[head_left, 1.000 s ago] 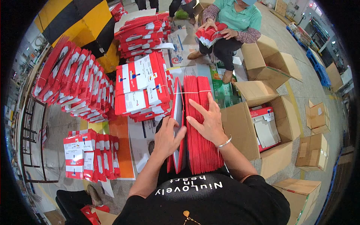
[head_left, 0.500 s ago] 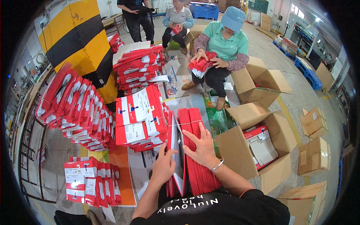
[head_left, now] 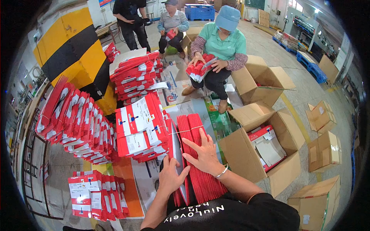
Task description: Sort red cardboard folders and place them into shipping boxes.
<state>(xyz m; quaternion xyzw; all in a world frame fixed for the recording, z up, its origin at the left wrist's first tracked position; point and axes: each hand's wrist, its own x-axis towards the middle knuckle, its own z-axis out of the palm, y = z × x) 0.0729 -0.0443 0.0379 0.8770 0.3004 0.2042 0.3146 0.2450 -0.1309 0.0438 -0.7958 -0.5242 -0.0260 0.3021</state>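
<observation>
Bundle of folded red cartons (head_left: pixel 206 181), at six o'clock in view, could fan out or topple, I judge, if its white string (head_left: pixel 189 130) slips while the gapped cartons on its left lean away. The right hand (head_left: pixel 205 156) lies spread wide across its top edges; the left hand (head_left: pixel 171 177), thumb parted from fingers, touches its nine-o'clock side, though whether it pinches one I cannot tell. From the bundle, a carton stack (head_left: pixel 135 120) sits at ten o'clock, an open box (head_left: pixel 241 154) at three.
</observation>
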